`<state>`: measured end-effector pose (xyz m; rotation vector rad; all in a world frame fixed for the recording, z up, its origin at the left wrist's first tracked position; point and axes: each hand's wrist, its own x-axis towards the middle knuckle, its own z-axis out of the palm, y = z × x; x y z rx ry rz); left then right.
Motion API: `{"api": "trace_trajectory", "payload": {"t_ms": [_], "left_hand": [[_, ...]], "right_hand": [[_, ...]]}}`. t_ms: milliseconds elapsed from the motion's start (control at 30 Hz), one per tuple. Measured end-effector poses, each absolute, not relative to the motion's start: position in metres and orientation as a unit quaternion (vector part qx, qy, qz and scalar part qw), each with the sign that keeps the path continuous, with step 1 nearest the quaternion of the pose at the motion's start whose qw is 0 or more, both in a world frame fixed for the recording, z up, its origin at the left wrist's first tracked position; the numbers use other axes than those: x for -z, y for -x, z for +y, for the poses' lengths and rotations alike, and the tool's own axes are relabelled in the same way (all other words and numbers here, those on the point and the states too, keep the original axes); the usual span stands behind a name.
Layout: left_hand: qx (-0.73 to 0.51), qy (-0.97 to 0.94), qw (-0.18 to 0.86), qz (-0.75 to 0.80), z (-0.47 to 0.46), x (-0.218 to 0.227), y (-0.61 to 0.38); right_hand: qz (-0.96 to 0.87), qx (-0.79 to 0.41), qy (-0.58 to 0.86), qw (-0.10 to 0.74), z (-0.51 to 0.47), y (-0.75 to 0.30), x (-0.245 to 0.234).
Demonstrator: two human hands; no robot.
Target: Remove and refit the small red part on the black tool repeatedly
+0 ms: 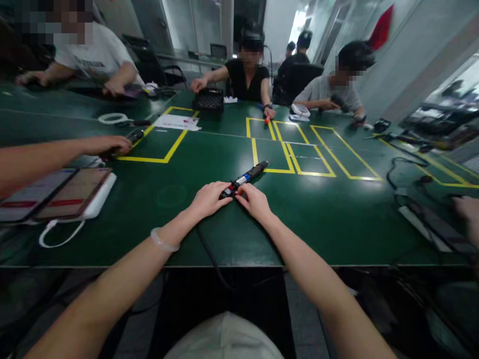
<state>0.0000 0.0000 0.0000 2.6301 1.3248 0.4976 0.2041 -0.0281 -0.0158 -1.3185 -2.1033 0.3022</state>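
Beyond the pale cloth (224,339), the left hand (210,198) and right hand (254,200) narrowly pinch the near end of the tool (247,177) over the table (318,219), where the cable (211,255) dropping past the edge, if joined to it, could snag and twist it loose.

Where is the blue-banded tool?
The tool is central in the head view, held in the left hand and right hand, its far end by yellow tape.
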Motion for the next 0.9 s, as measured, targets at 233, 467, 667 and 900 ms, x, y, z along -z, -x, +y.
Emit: {"api": "trace_trajectory", "payload": {"t_ms": [233, 467, 667, 900], "left_hand": [[-0.165, -0.877, 0.079, 0.444, -0.004, -0.002, 0.001], [-0.179, -0.875, 0.058, 0.446, -0.006, -0.001, -0.003], [-0.189, -0.851, 0.044, 0.489, -0.013, -0.009, -0.013], [-0.195, -0.854, 0.013, 0.482, -0.013, -0.008, -0.014]], "right_hand": [[-0.806, -0.137, 0.486, 0.310, -0.029, -0.206, 0.014], [-0.805, -0.124, 0.476, 0.332, -0.027, -0.204, 0.017], [-0.798, -0.138, 0.467, 0.355, -0.023, -0.205, 0.021], [-0.794, -0.121, 0.473, 0.363, -0.026, -0.206, 0.019]]}}
